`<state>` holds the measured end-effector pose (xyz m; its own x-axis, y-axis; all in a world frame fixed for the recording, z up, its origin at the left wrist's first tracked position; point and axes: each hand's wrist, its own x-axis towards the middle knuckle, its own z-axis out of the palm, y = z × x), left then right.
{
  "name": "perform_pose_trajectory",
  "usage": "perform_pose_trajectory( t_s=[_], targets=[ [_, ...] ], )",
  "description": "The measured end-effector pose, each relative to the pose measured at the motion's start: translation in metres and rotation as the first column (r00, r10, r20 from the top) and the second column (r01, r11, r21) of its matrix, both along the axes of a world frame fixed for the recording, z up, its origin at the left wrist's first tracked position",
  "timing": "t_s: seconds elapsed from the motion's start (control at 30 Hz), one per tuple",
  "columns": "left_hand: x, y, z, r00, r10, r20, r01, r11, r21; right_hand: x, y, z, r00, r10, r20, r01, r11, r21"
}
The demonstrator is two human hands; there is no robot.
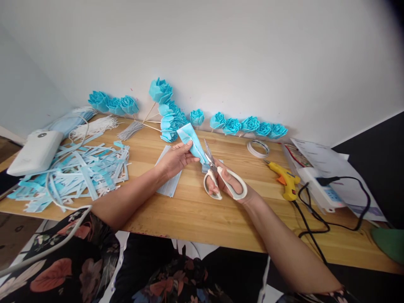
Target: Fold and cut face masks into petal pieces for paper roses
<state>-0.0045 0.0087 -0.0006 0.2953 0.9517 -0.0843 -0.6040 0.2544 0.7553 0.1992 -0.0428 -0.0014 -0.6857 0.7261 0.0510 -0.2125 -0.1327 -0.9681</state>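
A folded strip of light blue mask fabric (193, 139) is pinched in my left hand (178, 159), its long side slanting down toward the right. My right hand (224, 179) grips white-handled scissors (233, 185), with fingers through the loops. The scissor blades are spread, and the strip's lower end lies at them; I cannot tell whether they are cutting into it. Under my left wrist a flat pale blue mask piece (170, 183) lies on the wooden table (195, 219). Partly hidden behind the scissors are small blue pieces (206, 167).
Blue fabric flowers (251, 124) line the wall. At left, cut strips (91, 168) are heaped beside a white power bank (36, 152) with a cable. A tape roll (258, 148), yellow glue gun (285, 179), and power strip (325, 191) with black cords occupy the right.
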Motion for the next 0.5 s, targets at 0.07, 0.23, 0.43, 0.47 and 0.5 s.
perform_pose_trajectory(
  t_s=[0.07,0.23,0.43,0.47,0.5],
  targets=[
    [0.0005,-0.0009,0.0,1.0,-0.009,-0.008,0.009,1.0,-0.002,0.0003,-0.0001,0.0005,1.0,0.0,-0.001,0.0,1.0,-0.006],
    [0.002,-0.0032,0.0021,0.999,-0.028,-0.024,0.027,1.0,-0.015,0.0003,-0.0003,-0.0001,1.0,0.001,-0.008,-0.001,1.0,-0.004],
    [0.0001,-0.0005,0.0004,1.0,-0.001,-0.012,0.001,1.0,0.013,0.001,0.0018,-0.0059,1.0,0.001,-0.017,0.0,1.0,0.011],
    [-0.0002,-0.0002,0.0002,1.0,0.003,-0.011,-0.003,1.0,0.013,0.0011,0.002,-0.0063,1.0,-0.001,-0.019,0.001,1.0,0.012],
    [-0.0004,0.0001,0.0002,1.0,0.004,-0.011,-0.004,1.0,0.011,0.0012,0.0022,-0.0063,1.0,-0.002,-0.019,0.003,1.0,0.013]
  ],
)
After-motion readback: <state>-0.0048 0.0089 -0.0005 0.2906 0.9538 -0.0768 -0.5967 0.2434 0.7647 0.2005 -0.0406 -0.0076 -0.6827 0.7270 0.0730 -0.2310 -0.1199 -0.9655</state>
